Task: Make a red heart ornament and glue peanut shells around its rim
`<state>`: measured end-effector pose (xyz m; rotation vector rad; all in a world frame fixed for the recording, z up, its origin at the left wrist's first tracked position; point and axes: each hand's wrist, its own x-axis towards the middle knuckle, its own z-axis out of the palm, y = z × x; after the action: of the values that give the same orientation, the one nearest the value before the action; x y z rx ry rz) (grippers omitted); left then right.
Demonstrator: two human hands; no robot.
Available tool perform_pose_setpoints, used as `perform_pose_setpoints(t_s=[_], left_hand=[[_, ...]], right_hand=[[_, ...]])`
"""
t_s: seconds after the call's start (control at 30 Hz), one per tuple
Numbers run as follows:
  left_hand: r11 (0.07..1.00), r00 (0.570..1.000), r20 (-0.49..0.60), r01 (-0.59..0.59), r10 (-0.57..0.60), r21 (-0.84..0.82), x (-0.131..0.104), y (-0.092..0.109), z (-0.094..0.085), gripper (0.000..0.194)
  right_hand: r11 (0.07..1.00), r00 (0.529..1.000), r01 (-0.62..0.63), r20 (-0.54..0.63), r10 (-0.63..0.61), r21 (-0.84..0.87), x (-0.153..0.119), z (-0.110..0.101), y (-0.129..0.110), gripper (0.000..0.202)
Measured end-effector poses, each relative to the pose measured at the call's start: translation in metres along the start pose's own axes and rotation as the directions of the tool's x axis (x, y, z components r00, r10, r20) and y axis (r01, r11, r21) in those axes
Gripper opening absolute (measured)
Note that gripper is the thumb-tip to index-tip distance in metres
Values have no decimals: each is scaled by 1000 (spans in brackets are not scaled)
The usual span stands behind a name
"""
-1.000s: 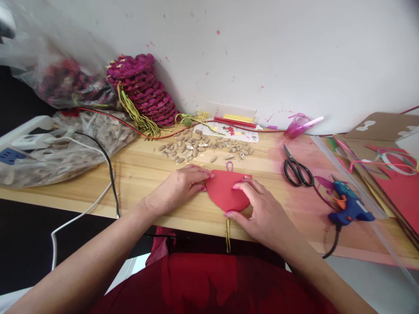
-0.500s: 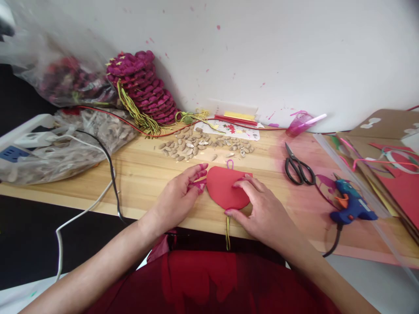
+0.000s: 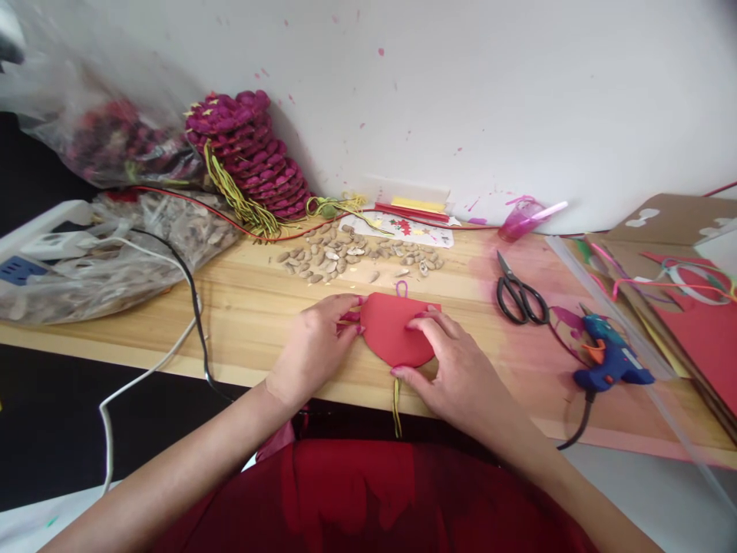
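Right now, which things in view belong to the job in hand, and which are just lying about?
In the job, it seems:
rounded red paper-like piece, right hand on it, left hand at its edge
purple cord loop, far side
yellow-green tassel, near side

Apparently lying about:
black-handled metal scissors
blue plastic glue gun
beige shell-like pieces

Power strip (image 3: pixel 23 270) at left, scissors (image 3: pixel 517 285) at right

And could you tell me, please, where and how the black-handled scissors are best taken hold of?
I'd grip the black-handled scissors by the handle loops, coming from above on the near side: they lie flat on the wooden table, loops toward its near edge, blades pointing toward the wall. The right hand looks nearer.
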<state>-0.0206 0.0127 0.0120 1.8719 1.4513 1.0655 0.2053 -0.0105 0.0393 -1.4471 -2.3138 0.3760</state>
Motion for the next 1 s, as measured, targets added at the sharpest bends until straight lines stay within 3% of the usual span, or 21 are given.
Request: perform_pose_setpoints(t_s=[0.13, 0.57, 0.83, 1.0], left_hand=[[993, 997, 8, -81, 81, 85, 2, 6, 0, 27], [955, 977, 42, -215, 211, 206, 3, 12, 1, 32], [891, 953, 84, -301, 290, 340, 4, 13, 5, 27], [834, 920, 124, -390, 372, 390, 2, 9, 7, 25]], right_hand=[[1000, 1000, 2, -6, -2, 19, -1, 1, 1, 47], [1000, 997, 2, -79, 0, 16, -7, 8, 8, 60], [999, 995, -2, -101, 7, 45, -8, 10, 8, 59], [988, 990, -67, -117, 84, 139, -6, 3, 8, 56]])
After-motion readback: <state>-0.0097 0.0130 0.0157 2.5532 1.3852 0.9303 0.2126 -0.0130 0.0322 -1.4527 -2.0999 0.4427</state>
